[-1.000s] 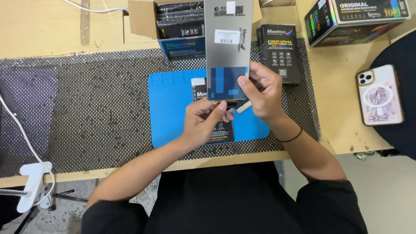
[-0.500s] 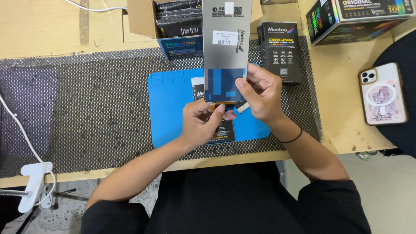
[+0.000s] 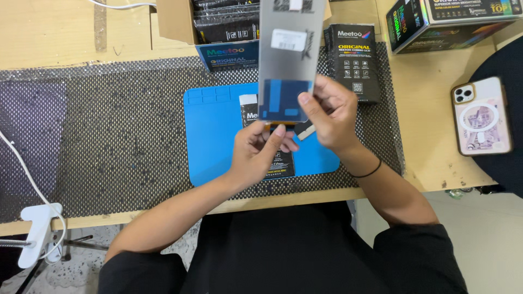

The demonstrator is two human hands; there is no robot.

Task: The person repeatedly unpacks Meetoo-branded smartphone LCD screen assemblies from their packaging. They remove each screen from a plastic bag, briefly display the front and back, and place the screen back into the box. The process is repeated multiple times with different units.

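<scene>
Both hands are working the grey display panel (image 3: 287,54), which is being held upright above the blue mat (image 3: 215,136). The right hand (image 3: 332,117) is pinching its lower right edge, fingers closed on it. The left hand (image 3: 259,152) is curling at the bottom edge, thumb touching the orange flex there. A black box (image 3: 354,60) is lying just beside.

The panel (image 3: 287,60) runs off the far edge, so its top cannot be seen. The black box (image 3: 271,163) on the blue mat (image 3: 215,136) is mostly hidden by both hands, the left (image 3: 259,152) and right (image 3: 329,117). The carton (image 3: 218,22) and the far-right boxes (image 3: 452,22) are cut off too.
</scene>
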